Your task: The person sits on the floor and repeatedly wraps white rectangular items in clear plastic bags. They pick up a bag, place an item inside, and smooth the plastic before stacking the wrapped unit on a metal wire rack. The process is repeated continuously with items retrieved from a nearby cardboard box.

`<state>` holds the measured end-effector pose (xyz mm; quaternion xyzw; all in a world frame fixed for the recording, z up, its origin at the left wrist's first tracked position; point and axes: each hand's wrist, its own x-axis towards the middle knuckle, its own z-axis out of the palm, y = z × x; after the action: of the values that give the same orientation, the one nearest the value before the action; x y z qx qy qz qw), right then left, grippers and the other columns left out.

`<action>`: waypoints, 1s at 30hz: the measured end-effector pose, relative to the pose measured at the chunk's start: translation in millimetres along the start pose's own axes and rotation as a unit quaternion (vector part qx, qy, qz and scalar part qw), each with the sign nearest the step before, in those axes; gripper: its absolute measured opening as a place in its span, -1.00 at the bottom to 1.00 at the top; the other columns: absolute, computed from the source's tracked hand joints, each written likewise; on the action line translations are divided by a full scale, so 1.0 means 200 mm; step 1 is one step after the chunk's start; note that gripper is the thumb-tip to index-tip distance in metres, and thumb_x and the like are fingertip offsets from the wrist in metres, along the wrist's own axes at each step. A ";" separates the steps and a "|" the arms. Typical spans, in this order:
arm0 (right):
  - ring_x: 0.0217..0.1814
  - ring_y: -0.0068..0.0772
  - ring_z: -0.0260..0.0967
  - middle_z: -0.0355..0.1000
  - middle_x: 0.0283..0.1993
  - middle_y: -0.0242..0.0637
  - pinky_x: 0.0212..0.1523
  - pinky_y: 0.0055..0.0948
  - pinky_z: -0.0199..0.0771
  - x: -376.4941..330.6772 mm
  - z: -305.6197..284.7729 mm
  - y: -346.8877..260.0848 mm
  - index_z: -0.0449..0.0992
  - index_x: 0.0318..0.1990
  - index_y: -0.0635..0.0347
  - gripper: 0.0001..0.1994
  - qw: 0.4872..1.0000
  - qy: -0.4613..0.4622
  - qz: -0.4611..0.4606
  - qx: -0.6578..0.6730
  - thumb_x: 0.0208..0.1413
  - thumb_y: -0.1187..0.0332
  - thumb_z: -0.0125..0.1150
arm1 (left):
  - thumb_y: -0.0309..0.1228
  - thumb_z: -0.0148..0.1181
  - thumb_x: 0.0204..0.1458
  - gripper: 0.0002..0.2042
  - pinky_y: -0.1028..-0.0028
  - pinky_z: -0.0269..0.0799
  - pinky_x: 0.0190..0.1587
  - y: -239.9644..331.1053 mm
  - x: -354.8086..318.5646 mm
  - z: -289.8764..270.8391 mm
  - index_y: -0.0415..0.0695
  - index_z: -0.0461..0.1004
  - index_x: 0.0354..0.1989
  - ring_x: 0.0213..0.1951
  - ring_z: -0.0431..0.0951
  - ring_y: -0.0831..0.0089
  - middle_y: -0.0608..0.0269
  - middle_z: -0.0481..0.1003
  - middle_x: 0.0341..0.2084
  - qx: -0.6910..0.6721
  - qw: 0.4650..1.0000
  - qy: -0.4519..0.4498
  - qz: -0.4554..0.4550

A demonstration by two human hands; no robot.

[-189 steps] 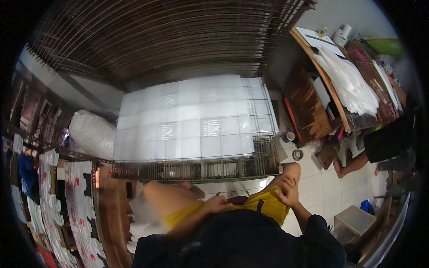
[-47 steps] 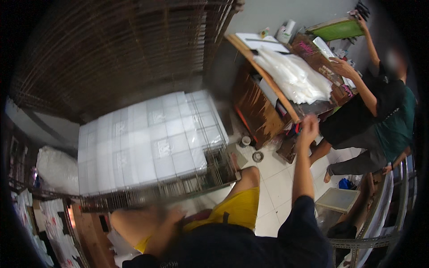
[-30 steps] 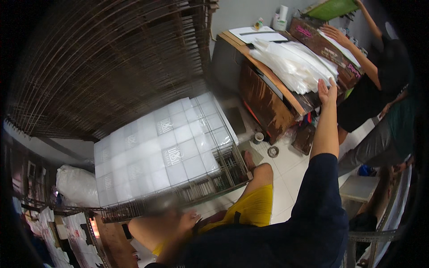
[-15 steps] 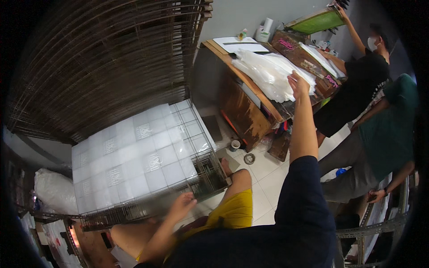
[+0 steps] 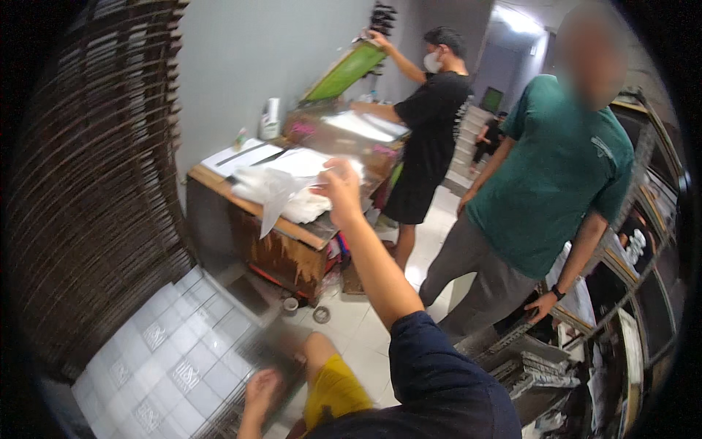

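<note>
head | right hand [image 5: 341, 192] fingers pinch clear bag [image 5: 272, 192] off counter [image 5: 292, 233] pile; lift slowly, peel one | left hand [image 5: 261, 385] open on wire rack [image 5: 219, 410]

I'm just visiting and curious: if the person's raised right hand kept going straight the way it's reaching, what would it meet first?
Probably the pile of clear plastic bags on the wooden table; the right hand already seems to pinch one, though depth is unclear.

A worn wooden table [image 5: 292, 252] stands against a grey wall. A pile of clear plastic bags [image 5: 281, 192] and white sheets [image 5: 245, 155] lie on it.
</note>
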<state>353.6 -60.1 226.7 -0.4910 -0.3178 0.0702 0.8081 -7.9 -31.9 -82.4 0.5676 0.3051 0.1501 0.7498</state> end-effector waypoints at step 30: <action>-0.07 -0.21 0.24 0.31 -0.31 -0.22 -0.04 -0.10 0.18 -0.93 0.50 0.02 0.39 -0.38 0.23 -0.86 0.958 -0.276 0.032 0.075 -0.13 0.45 0.19 | -0.34 0.18 -0.08 -0.60 0.35 0.31 -0.12 0.54 -0.83 -0.26 -0.11 0.34 -0.02 -0.04 0.34 0.41 0.26 0.38 -0.13 -0.404 0.886 0.131 0.188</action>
<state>150.5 -62.8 172.9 -0.3999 -0.5066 0.2528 0.7208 -155.3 -53.4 58.2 0.2378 0.2007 0.4715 0.8251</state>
